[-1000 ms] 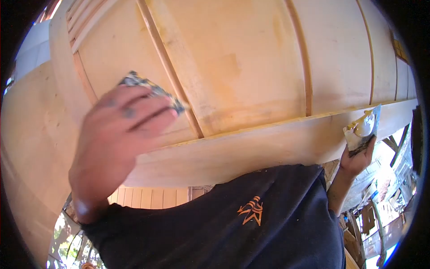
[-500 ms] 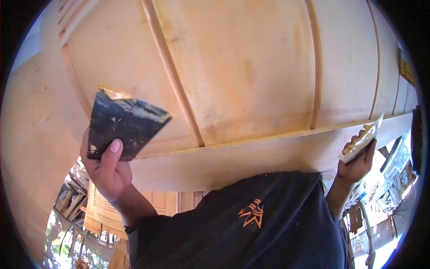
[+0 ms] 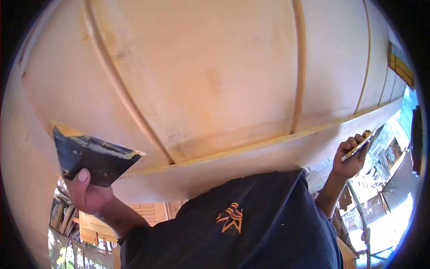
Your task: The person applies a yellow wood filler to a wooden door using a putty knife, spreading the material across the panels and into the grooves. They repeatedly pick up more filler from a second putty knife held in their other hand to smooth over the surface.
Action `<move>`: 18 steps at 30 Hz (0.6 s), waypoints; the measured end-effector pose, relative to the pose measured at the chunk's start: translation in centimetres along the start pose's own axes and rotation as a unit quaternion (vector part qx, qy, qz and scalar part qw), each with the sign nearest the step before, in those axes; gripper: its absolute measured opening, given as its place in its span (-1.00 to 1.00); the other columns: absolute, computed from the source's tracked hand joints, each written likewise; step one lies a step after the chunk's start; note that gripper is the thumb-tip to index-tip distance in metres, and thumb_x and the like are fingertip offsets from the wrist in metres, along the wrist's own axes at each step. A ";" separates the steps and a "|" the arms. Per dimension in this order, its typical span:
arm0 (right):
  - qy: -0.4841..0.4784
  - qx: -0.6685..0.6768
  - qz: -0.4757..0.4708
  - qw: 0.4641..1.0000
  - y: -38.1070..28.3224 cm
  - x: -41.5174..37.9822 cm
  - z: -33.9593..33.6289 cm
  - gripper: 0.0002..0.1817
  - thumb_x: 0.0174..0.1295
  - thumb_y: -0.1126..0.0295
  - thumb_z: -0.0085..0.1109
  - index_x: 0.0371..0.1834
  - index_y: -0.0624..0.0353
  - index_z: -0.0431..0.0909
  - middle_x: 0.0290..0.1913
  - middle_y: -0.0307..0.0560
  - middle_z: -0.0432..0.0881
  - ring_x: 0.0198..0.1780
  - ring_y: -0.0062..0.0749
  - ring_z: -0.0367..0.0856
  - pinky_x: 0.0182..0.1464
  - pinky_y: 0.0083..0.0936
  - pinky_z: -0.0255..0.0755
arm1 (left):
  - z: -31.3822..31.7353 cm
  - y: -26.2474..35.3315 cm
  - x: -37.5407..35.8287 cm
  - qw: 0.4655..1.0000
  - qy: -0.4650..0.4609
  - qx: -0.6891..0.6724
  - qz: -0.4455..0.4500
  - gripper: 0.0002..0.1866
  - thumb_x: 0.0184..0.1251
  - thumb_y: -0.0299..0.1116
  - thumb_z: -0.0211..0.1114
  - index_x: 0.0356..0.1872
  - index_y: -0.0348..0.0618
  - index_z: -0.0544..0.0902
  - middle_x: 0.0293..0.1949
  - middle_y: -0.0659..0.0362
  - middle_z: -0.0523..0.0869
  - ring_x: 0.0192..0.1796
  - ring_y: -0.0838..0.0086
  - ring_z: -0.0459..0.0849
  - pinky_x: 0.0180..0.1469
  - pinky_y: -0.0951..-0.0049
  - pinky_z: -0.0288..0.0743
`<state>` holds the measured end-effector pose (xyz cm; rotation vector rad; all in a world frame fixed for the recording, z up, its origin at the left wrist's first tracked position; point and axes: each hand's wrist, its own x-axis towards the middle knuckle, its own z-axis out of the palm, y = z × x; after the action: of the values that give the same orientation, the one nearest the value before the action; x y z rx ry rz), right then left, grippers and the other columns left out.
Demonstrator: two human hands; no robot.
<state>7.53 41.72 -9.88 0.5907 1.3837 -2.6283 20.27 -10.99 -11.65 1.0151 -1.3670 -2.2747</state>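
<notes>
My left hand (image 3: 92, 195) grips a dark putty spreader (image 3: 94, 157), its thumb pressed on the near face. Yellowish putty lines the spreader's upper edge, which overlaps the pale panelled surface (image 3: 251, 62) in this view. On the other side, my right hand (image 3: 348, 162) is closed around a thin flat plate (image 3: 356, 150), seen almost edge-on, with yellow putty on it. Yellow-orange smears mark the panelled surface between its raised strips.
Raised strips (image 3: 298, 67) run down the panels to a yellowish ledge (image 3: 242, 150). A lighter wooden piece with slats (image 3: 145, 210) stands low behind my left arm. Stacked wood scraps (image 3: 65, 213) lie at lower left. A post (image 3: 365, 224) rises at lower right.
My left hand and the spreader now appear lower and further left. The plate in my right hand has turned more edge-on. The whole view has shifted across the panels.
</notes>
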 end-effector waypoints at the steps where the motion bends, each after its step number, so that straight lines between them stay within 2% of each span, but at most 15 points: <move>1: 0.019 -0.014 -0.008 1.000 0.0 -0.1 -0.1 -0.61 0.46 0.22 -0.28 0.25 0.17 0.24 -0.19 -0.04 0.46 -0.33 -0.40 0.43 -0.28 -0.47 0.42 | -0.1 0.1 0.1 1.000 0.007 0.011 -0.005 -0.35 -0.07 -0.55 0.07 0.20 -0.51 0.31 0.08 -0.17 0.53 0.10 0.04 0.55 0.20 0.09 0.42; 3: 0.053 -0.045 -0.021 0.997 0.1 -0.1 0.0 -0.62 0.46 0.23 -0.27 0.23 0.16 0.27 -0.25 -0.08 0.48 -0.34 -0.43 0.43 -0.30 -0.51 0.42 | -0.3 -0.2 0.2 0.999 0.042 0.033 0.001 -0.32 -0.09 -0.54 0.08 0.22 -0.48 0.29 0.07 -0.18 0.52 0.09 0.03 0.55 0.18 0.07 0.43; 6: 0.070 -0.045 -0.025 0.996 0.3 0.0 0.5 -0.64 0.45 0.25 -0.26 0.20 0.19 0.28 -0.32 -0.10 0.52 -0.35 -0.42 0.47 -0.28 -0.48 0.47 | -0.3 -0.4 0.5 0.999 0.042 0.028 0.003 -0.30 -0.11 -0.55 0.09 0.24 -0.46 0.28 0.09 -0.18 0.51 0.11 0.01 0.53 0.19 0.05 0.43; 7: 0.073 -0.048 -0.025 0.996 0.3 0.1 0.5 -0.64 0.46 0.25 -0.26 0.19 0.19 0.28 -0.33 -0.11 0.53 -0.36 -0.41 0.49 -0.28 -0.45 0.49 | -1.0 -0.2 0.6 1.000 0.008 0.012 -0.010 -0.29 -0.12 -0.56 0.09 0.24 -0.46 0.27 0.11 -0.17 0.49 0.13 0.01 0.51 0.22 0.03 0.40; 13: 0.074 -0.039 -0.023 0.996 0.4 0.3 0.0 -0.63 0.46 0.24 -0.28 0.20 0.19 0.28 -0.33 -0.14 0.55 -0.35 -0.41 0.49 -0.25 -0.44 0.46 | -1.6 -0.3 0.6 0.999 0.041 0.026 -0.014 -0.26 -0.14 -0.59 0.09 0.25 -0.46 0.26 0.12 -0.16 0.48 0.14 0.01 0.49 0.24 0.02 0.36; 18: 0.064 -0.024 -0.016 0.998 0.4 0.6 0.3 -0.63 0.46 0.24 -0.27 0.21 0.19 0.28 -0.33 -0.15 0.56 -0.33 -0.39 0.48 -0.23 -0.43 0.41 | -1.7 0.0 0.6 0.998 0.013 0.046 -0.036 -0.25 -0.13 -0.58 0.09 0.27 -0.46 0.22 0.12 -0.19 0.46 0.12 0.02 0.50 0.20 0.04 0.39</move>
<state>7.04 41.32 -10.28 0.7480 1.4984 -2.6142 21.00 -12.47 -12.41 1.1363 -1.4595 -2.2581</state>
